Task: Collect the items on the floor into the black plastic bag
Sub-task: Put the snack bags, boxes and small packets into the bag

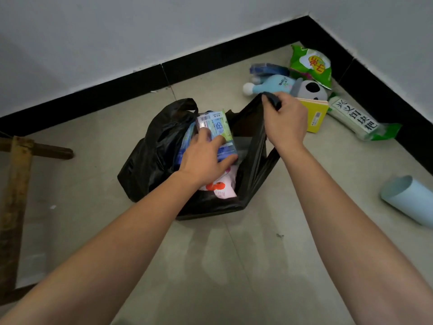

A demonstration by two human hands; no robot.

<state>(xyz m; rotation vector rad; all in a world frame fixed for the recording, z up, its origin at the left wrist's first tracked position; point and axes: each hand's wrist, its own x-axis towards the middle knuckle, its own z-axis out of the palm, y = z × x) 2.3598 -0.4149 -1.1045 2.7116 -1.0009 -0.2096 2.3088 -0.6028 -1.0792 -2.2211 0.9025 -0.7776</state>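
- The right hand (pixel 284 123) pinches 1 handle of the black plastic bag (pixel 150 158), which sits on the floor; if that pinch slips, the mouth probably sags shut.
- The left hand (pixel 206 158) clasps a blue-green packet (pixel 216 130) at the mouth; it may snag on the pink pack (pixel 222 186) inside.
- The plush toy (pixel 283 86), yellow box (pixel 315 118) and other items lie beyond the bag, uncollected.

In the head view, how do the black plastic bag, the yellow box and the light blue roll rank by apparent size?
1. black plastic bag, clearly largest.
2-3. light blue roll and yellow box: unsure. The roll lies nearer and is cropped, and the right hand partly hides the box.
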